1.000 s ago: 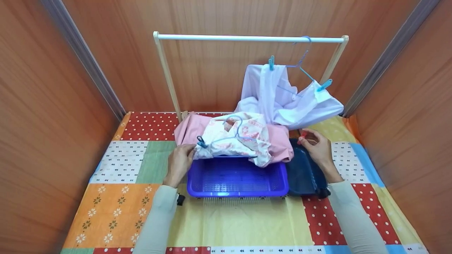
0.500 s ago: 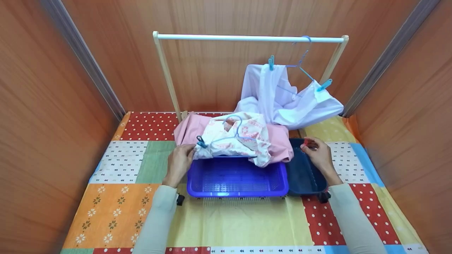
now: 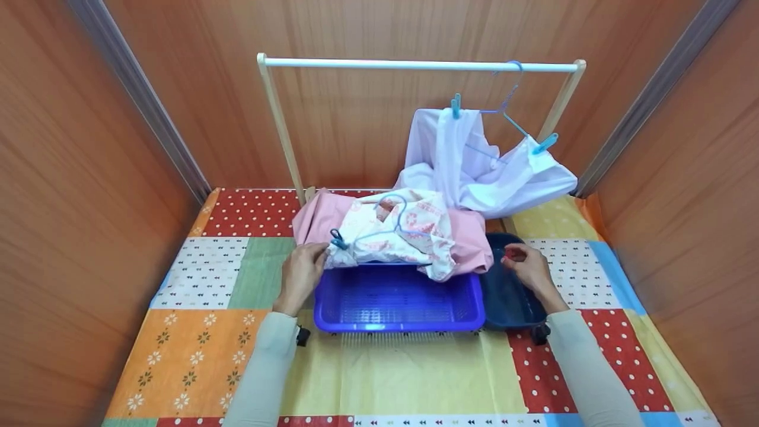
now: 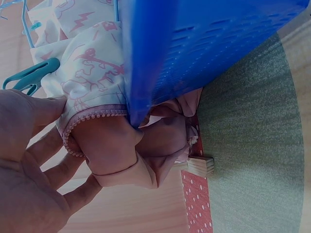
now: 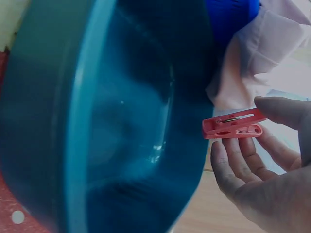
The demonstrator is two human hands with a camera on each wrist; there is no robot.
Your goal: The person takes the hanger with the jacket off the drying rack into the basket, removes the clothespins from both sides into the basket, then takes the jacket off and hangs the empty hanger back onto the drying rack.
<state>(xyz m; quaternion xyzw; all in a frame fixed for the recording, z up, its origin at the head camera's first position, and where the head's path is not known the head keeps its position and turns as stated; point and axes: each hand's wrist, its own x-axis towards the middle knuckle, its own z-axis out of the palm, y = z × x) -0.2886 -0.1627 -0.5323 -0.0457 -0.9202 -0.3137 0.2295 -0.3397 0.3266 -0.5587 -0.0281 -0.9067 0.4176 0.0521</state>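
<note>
My left hand [image 3: 301, 276] pinches the left edge of a white garment with pink print [image 3: 370, 222], thumb on top and fingers behind in the left wrist view. Beside the thumb, a teal clothespin [image 4: 36, 75] grips that fabric. A blue hanger [image 3: 398, 220] lies on the garment, its hook upward. Between the thumb and fingers of my right hand [image 3: 531, 274] is a red clothespin [image 5: 233, 124]. That hand is over the dark teal tub [image 3: 504, 299]. Pink cloth [image 3: 472, 237] sticks out under the garment, across the back of a blue basket [image 3: 400, 327].
Behind stands a wooden rack with a white bar [image 3: 385, 63]. A white garment [image 3: 453, 160] hangs from its right end on a hanger, held by two light blue clothespins. Wood-grain walls [image 3: 89, 237] enclose both sides and the back. A patchwork-patterned cloth [image 3: 409, 376] covers the surface.
My right hand has drawn back toward me with the red clothespin, from the tub's far end to over the tub. My left hand has stayed on the garment.
</note>
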